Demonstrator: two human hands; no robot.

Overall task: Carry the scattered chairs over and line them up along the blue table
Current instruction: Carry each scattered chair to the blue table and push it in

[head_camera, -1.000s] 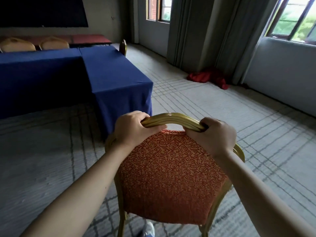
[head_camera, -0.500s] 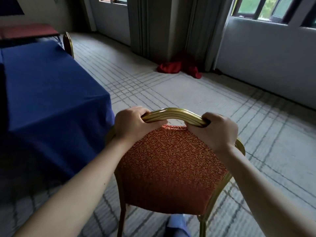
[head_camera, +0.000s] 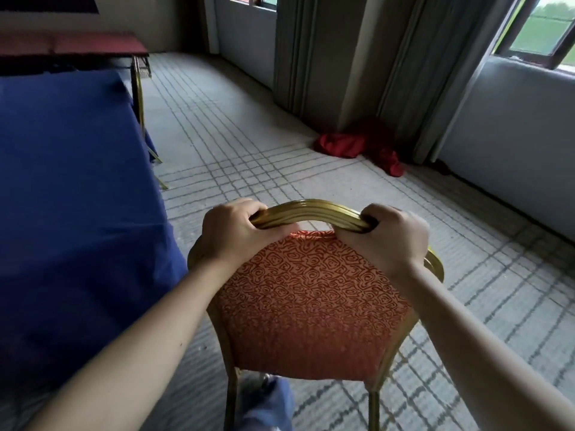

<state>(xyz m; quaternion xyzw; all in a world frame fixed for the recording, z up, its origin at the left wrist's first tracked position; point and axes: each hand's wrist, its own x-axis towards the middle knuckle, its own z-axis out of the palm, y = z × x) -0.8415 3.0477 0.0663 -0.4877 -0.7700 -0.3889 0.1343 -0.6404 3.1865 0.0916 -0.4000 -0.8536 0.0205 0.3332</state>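
The gold-framed chair with the orange patterned back is just beside the blue-draped surface, which lies to the person's left. The left hand and right hand each grip its curved top rail, fingers curled over, arms outstretched.

Chair, centre frame: the back pad is woven cloth, orange with a red scroll pattern, matt. I read its top rail as metal, ribbed, with a gold finish and a dull sheen. Blue table, left: draped in plain blue cloth, matt, softly creased. Carpet: grey with a line grid, low pile, matt. Curtains, upper right: heavy grey fabric, pleated. Red heap below them: crumpled cloth, faint sheen.
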